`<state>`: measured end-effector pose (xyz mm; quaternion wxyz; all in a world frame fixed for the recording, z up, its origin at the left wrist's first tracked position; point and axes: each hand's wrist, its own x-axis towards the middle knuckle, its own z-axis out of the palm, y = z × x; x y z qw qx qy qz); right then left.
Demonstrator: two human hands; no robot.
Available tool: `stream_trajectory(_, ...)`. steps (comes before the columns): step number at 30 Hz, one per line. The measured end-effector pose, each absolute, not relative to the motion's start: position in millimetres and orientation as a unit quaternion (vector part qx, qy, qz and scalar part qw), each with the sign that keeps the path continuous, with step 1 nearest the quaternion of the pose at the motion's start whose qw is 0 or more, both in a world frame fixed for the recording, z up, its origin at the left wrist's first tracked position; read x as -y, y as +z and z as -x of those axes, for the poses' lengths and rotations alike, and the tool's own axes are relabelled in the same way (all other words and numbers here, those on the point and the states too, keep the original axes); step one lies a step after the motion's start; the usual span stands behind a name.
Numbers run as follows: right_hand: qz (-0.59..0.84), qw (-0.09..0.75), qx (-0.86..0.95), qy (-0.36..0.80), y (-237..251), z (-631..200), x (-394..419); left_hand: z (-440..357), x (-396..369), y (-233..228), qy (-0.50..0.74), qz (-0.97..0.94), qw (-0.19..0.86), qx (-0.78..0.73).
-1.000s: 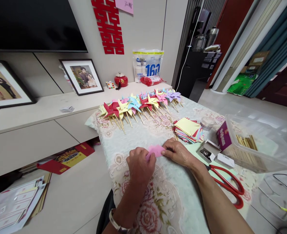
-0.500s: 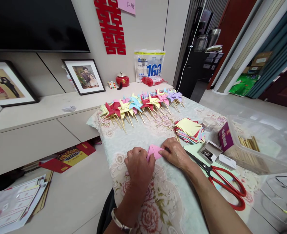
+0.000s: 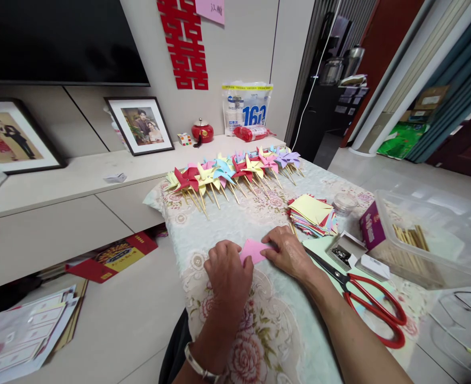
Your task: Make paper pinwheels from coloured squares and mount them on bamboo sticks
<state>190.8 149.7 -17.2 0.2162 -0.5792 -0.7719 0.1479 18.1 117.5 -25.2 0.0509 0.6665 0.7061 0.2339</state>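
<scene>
A small piece of pink paper (image 3: 253, 250) lies on the floral tablecloth (image 3: 219, 226) between my two hands. My left hand (image 3: 228, 269) grips its left edge, thumb on top and fingers curled. At the right edge, my right hand (image 3: 285, 249) pinches the paper between thumb and fingers. Beyond them stand paper pinwheels (image 3: 223, 169) on wooden sticks, in red, yellow, blue, pink and purple. A stack of coloured paper squares (image 3: 312, 212) sits past my right hand. Scissors with red handles (image 3: 373, 306) lie beside my right forearm.
An open small box (image 3: 344, 250) of metal bits, a white box (image 3: 373, 265) and a clear round container (image 3: 344, 201) stand at the right. Behind them is a plastic bin (image 3: 427, 240) holding sticks. A cabinet with framed photos (image 3: 141, 127) runs along the wall.
The pink paper looks flatter and a little wider between my hands. My right fingers have shifted slightly on its edge; the left hand has barely moved.
</scene>
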Motion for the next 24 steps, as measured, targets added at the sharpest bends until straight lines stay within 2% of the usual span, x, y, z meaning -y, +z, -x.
stream_trajectory(15, 0.629, 0.144, 0.744, 0.175, -10, -172, -143, -20, -117, -27, 0.238, -0.674, 0.078, -0.695)
stream_trajectory(24, 0.632, 0.139, 0.738, 0.192, -11, -175, -147, -22, -114, -23, 0.197, -0.686, 0.069, -0.697)
